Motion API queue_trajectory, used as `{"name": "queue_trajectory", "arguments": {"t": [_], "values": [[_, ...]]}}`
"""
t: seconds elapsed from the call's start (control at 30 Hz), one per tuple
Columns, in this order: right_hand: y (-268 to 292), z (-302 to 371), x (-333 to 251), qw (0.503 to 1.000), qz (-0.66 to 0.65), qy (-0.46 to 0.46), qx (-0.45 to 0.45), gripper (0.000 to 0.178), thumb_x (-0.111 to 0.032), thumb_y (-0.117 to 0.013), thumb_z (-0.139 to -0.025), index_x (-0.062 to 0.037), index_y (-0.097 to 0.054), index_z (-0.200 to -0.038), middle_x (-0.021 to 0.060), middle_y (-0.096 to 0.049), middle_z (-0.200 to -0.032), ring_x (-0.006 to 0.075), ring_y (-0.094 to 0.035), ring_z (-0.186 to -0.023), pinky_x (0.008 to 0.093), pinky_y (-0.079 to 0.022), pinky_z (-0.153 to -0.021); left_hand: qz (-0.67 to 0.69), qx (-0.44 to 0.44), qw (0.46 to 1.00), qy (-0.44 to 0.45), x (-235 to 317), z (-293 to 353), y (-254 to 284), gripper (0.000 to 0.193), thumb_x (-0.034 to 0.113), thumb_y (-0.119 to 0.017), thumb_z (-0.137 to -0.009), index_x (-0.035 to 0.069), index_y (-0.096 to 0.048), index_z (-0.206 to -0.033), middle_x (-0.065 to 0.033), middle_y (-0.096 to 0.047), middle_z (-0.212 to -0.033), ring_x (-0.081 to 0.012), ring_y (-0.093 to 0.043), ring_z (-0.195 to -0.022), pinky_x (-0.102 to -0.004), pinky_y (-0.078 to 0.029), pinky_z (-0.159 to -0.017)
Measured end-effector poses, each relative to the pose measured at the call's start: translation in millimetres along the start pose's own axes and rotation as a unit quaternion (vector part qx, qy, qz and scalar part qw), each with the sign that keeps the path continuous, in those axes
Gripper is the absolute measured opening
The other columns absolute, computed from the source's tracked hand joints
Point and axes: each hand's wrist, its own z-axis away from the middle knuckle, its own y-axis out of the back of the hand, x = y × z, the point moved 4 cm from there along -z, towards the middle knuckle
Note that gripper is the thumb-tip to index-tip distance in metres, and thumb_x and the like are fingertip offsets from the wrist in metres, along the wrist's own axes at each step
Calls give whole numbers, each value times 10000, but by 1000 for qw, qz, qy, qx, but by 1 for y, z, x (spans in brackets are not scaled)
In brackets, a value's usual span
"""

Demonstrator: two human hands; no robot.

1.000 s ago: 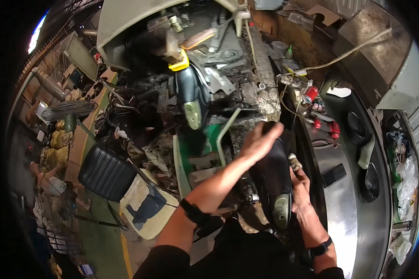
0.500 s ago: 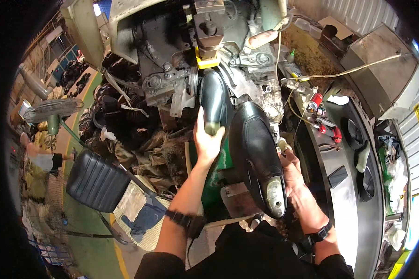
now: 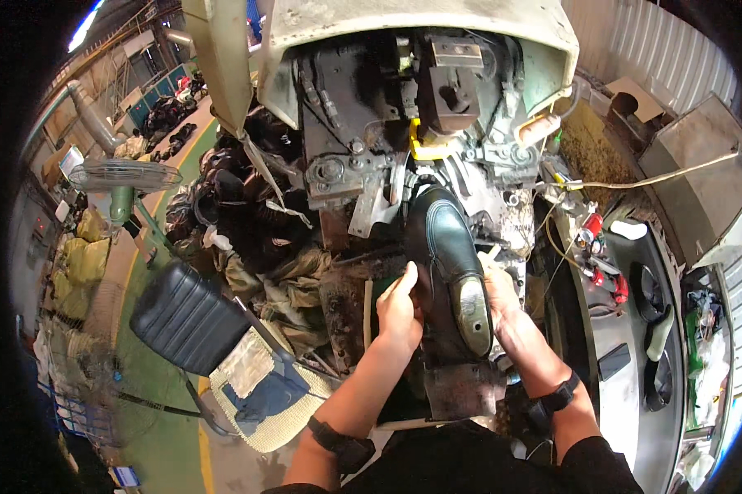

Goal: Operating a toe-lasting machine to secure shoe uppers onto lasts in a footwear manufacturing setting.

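Observation:
A black leather shoe (image 3: 446,239) on a last lies lengthwise between my hands, its toe up against the machine's clamping jaws. The pale last (image 3: 473,317) with a small hole shows in the heel opening at the near end. My left hand (image 3: 400,309) grips the shoe's left side, thumb raised and the other fingers partly hidden. Along the right side, my right hand (image 3: 502,298) is closed on it near the opening, with its fingertips partly out of sight. Just beyond the toe is a yellow bracket (image 3: 428,146) beneath the machine's metal head (image 3: 449,99).
A grey bench (image 3: 626,412) on the right carries a dark phone-like slab (image 3: 614,360), black shoe pieces and red-handled tools (image 3: 609,281). To the left stand a black chair (image 3: 188,317), a fan (image 3: 124,177) and a heap of dark items (image 3: 223,198). A cable (image 3: 659,185) crosses the far right.
The shoe in my right hand has moved up to the jaws. My left hand has left the other lasted shoe and come onto this one; that other shoe is out of sight. The view has shifted.

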Motion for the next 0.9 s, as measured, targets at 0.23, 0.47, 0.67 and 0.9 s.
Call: {"name": "queue_trajectory", "arguments": {"t": [0.23, 0.47, 0.67, 0.9], "values": [[7, -53, 0, 994, 46, 63, 75, 379, -47, -643, -969, -17, -492, -1316, 182, -654, -1046, 246, -688, -818, 391, -608, -655, 119, -10, 992, 47, -1, -49, -10, 274, 252, -703, -966, 4, -693, -1083, -126, -692, -1109, -267, -666, -973, -413, -545, -884], [36, -77, -3, 958, 193, 138, 164, 753, -155, -733, -928, 16, -319, -1533, 270, -252, -1555, 317, -475, -1303, 431, -561, -918, 93, 86, 991, 37, -1, -65, -9, 328, 278, -712, -960, -5, -681, -1122, -109, -687, -1136, -255, -652, -979, -420, -529, -883], [47, -86, -2, 944, 229, 133, 196, 760, -240, -781, -885, -49, -407, -1519, 255, 50, -1654, 355, -149, -1511, 440, -302, -1189, 98, 86, 991, 39, -3, -73, -11, 346, 286, -702, -967, -8, -672, -1148, -113, -683, -1155, -243, -649, -992, -413, -524, -889], [50, -89, -5, 895, 333, 211, 208, 784, -270, -768, -888, -45, -385, -1534, 287, -62, -1646, 393, -101, -1518, 431, -165, -1235, 56, 149, 987, -27, -19, -84, -2, 316, 275, -756, -926, -14, -698, -1041, -89, -692, -1059, -204, -636, -938, -357, -510, -854]]}}
